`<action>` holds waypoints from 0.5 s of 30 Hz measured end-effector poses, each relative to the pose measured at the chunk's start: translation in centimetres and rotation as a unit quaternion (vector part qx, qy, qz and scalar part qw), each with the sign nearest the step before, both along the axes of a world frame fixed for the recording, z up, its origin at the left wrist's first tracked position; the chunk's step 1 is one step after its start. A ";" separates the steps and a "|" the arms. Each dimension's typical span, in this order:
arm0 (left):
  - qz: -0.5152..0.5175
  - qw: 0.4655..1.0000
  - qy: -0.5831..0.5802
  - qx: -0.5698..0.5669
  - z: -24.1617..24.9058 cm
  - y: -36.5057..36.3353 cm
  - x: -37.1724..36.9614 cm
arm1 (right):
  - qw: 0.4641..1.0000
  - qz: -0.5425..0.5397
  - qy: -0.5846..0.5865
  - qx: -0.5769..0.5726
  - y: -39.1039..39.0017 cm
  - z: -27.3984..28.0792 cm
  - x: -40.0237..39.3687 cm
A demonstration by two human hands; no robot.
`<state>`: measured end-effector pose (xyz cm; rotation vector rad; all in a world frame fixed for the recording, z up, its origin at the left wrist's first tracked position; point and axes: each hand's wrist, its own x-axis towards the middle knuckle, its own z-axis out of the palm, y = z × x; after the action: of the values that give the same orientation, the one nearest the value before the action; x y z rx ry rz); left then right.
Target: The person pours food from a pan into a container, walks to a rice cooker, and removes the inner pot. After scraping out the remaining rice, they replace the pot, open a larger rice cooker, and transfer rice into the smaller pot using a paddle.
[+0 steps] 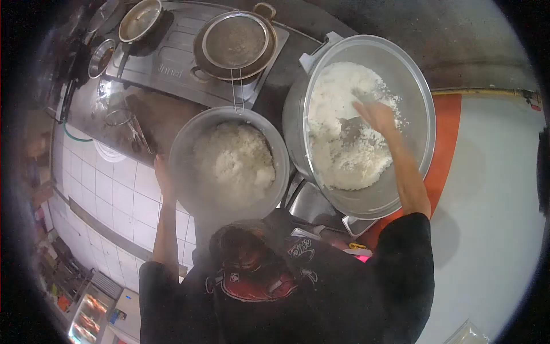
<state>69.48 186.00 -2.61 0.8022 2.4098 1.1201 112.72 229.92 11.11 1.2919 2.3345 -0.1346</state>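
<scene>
My right hand (378, 117) reaches into the large metal pot (417, 143) and is closed just above the white rice (344, 163). A greyish patch shows beneath the fingers; whether it is a tool or the pot's bottom, I cannot make out. On the left, my left hand (164, 178) grips the outer side of a smaller round pot (182, 135). Inside that pot lies a steaming mound of cooked rice (235, 163). Steam blurs its near edge.
Behind stands a metal stove (172, 71), bearing a wire strainer (238, 40) over a two-handled pan (200, 54). A small pan (140, 20) and a metal bowl (102, 57) sit at the far left. Tongs (140, 135) lie on the counter. White tiles (114, 192) cover the lower left.
</scene>
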 end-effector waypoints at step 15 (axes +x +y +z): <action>0.079 0.989 -0.098 0.082 0.9 0.8 0.8 | 0.952 -0.060 0.187 -0.234 -8.0 -0.1 4.6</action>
<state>70.33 186.81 -1.67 0.5277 2.2701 1.4034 117.29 221.93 11.00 1.2362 2.3105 -0.9874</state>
